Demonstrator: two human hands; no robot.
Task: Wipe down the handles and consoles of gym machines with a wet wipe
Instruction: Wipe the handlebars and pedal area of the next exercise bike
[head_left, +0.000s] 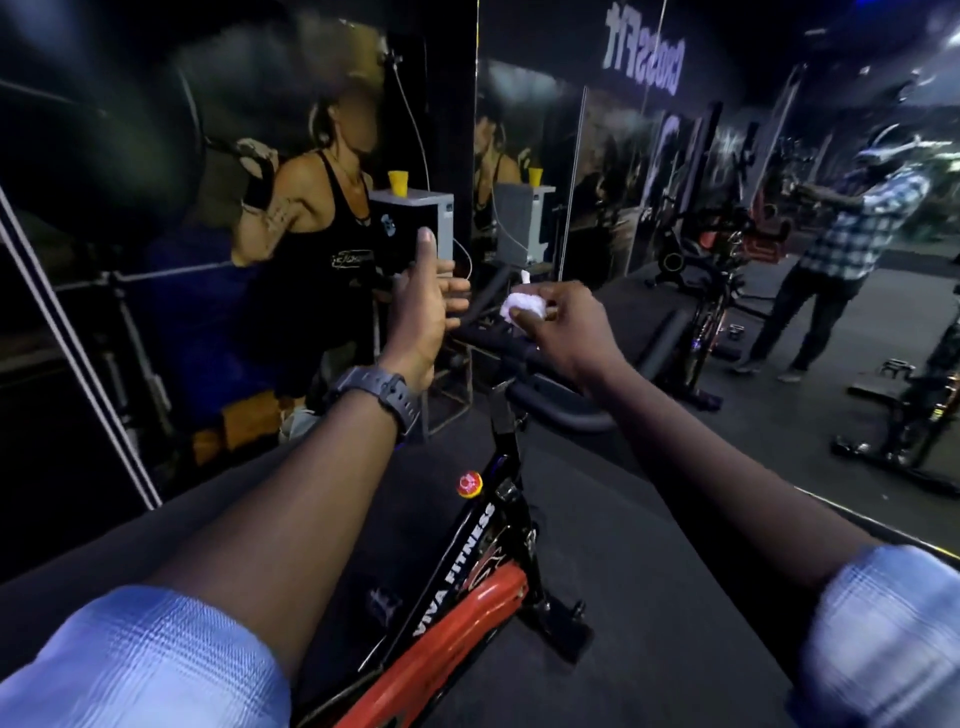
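A black and red spin bike (467, 577) marked VIVA FITNESS stands in front of me, its black handlebars (550, 405) just under my hands. My right hand (566, 325) pinches a crumpled white wet wipe (522, 306) above the handlebar's middle. My left hand (423, 299) is raised to the left of the bars with its thumb up and fingers loosely extended, holding nothing. A dark watch (382, 392) sits on my left wrist. A red and yellow resistance knob (469, 484) sits on the bike frame below the bars.
A large wall mirror (727, 208) on the right reflects me in a checked shirt and other bikes. A wall poster of a person is on the left. A grey box (415, 218) with a yellow cup (398, 183) stands behind the handlebars. Dark floor matting lies around the bike.
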